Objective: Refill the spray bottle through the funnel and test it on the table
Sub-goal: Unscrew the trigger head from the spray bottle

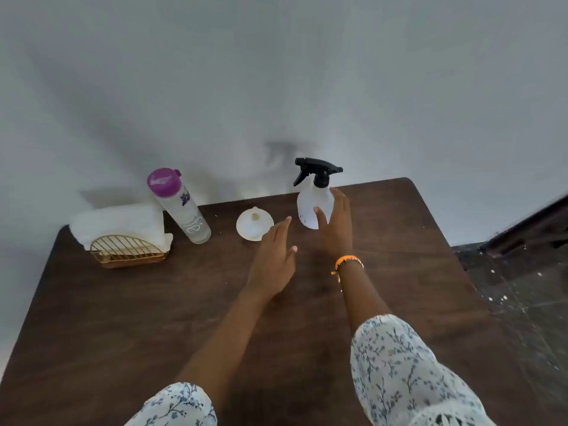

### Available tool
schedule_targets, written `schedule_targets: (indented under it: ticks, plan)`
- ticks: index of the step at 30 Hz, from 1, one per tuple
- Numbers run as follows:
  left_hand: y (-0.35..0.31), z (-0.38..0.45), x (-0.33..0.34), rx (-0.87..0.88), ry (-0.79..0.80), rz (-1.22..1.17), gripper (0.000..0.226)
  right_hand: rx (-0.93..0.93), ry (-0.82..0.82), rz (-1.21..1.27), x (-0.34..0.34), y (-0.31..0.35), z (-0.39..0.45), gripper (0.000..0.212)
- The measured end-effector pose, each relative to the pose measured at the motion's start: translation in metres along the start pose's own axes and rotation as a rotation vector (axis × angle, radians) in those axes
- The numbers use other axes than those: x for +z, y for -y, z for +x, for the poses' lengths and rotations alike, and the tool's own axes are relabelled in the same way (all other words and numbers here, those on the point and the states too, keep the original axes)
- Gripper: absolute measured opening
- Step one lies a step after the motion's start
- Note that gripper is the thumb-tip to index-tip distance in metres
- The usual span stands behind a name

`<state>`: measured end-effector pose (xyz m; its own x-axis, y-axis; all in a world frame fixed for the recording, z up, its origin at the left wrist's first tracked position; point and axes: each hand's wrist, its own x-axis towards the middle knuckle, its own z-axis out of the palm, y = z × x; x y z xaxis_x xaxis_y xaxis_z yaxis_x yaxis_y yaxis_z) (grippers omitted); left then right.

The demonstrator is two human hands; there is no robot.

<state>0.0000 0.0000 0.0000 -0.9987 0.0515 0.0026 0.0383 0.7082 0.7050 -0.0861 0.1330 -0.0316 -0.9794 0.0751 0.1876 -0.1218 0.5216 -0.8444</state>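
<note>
A white spray bottle [310, 201] with a black trigger head stands upright at the far side of the dark wooden table [153, 318]. My right hand [336, 229] reaches it, thumb on its front and fingers along its right side, not clearly closed round it. A white funnel [254, 224] lies wide end down, spout up, just left of the bottle. My left hand [273, 262] hovers with straight fingers, its fingertips near the funnel's right edge, holding nothing. A clear water bottle [184, 210] with a purple cap stands further left.
A gold wire holder [127, 252] with folded white napkins [118, 221] sits at the table's far left corner. A grey wall rises right behind the table. Dark speckled floor [522, 287] shows past the right table edge.
</note>
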Motion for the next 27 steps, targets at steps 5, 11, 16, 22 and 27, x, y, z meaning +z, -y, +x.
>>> schedule_targets:
  ticks: [5,11,16,22,27]
  plan:
    - [0.001,0.020,0.001,-0.036,0.009,-0.021,0.058,0.102,-0.038,0.022,0.010,0.010,0.021,0.048]
    - [0.002,0.022,0.001,-0.029,0.024,-0.049,0.057,0.194,-0.085,-0.011,0.009,0.008,0.021,0.036]
    - [-0.004,0.000,-0.005,-0.053,0.009,-0.131,0.057,0.162,-0.098,0.006,0.003,0.018,-0.013,0.034]
    - [0.008,-0.056,-0.015,-0.055,-0.077,-0.083,0.060,0.072,-0.023,0.031,0.001,0.048,-0.084,0.031]
    - [0.029,-0.120,-0.022,-0.116,-0.094,-0.074,0.061,0.046,0.079,0.096,0.006,0.073,-0.155,0.028]
